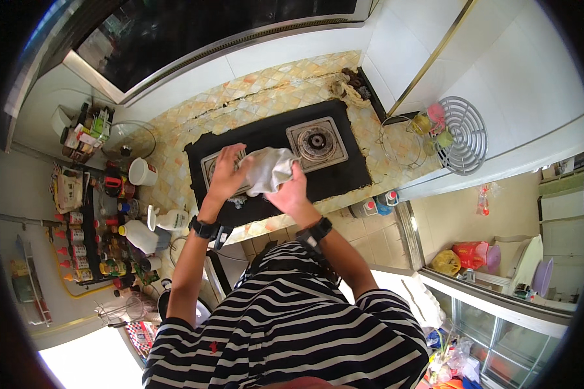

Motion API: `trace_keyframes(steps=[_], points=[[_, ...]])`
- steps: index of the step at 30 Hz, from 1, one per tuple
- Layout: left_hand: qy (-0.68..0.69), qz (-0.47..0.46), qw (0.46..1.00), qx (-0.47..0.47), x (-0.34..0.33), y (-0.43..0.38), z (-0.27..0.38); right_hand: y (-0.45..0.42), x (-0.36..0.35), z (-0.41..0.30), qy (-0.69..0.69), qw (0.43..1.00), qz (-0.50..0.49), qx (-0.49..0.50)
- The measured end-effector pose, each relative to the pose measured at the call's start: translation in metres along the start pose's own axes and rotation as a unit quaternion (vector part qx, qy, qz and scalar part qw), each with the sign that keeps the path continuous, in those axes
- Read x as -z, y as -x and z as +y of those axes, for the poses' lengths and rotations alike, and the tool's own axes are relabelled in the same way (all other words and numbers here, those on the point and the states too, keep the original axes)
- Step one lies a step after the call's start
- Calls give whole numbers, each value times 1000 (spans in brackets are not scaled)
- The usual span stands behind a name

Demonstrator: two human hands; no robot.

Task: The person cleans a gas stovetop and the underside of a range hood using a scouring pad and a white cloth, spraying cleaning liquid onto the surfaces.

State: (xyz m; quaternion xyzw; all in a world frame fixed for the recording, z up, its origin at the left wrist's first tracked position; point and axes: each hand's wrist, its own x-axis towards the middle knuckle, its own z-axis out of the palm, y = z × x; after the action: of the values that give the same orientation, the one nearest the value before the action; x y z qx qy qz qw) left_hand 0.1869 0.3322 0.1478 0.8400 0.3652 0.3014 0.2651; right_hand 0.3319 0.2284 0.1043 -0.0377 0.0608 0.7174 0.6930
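A pale cloth (267, 170) is bunched up over the middle of a black gas hob (331, 182). My right hand (292, 192) grips its right side, thumb on top. My left hand (229, 172) is at the cloth's left edge, fingers spread and blurred; whether it touches the cloth is hard to tell. Below the left hand, a burner with a square metal tray is partly hidden. The right burner (317, 141) lies uncovered, its tray stained. A small grey crumpled piece (237, 201) rests on the hob near its front edge.
Left of the hob stand a white spray bottle (170, 220), a white tub (142, 172), a white jug (138, 236) and several sauce bottles. At the right are a round metal rack (462, 136) and a wire ring stand (403, 142). A range hood (214, 44) overhangs the back.
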Motion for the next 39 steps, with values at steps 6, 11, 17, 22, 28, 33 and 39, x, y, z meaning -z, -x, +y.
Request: trace_keyframes(steps=[6,11,17,22,28,33,39], points=[[242,-49,953,174,-23,36,-57,-59,-30,-121,116,988,104,21],[175,-147,905,359,-37,74,-78,-100,-106,-210,169,976,87,109],[216,-168,820,503,-50,125,-83,-190,-139,-316,145,921,95,348],[253,-131,784,552,-63,145,-65,-253,-170,-366,130,840,116,514],[232,-143,776,569,-77,136,-31,-308,-177,-384,222,768,54,598],[240,-154,763,580,-80,137,-22,-319,-186,-369,393,672,197,596],[239,-174,757,583,-85,141,-25,-321,-198,-357,480,613,243,579]])
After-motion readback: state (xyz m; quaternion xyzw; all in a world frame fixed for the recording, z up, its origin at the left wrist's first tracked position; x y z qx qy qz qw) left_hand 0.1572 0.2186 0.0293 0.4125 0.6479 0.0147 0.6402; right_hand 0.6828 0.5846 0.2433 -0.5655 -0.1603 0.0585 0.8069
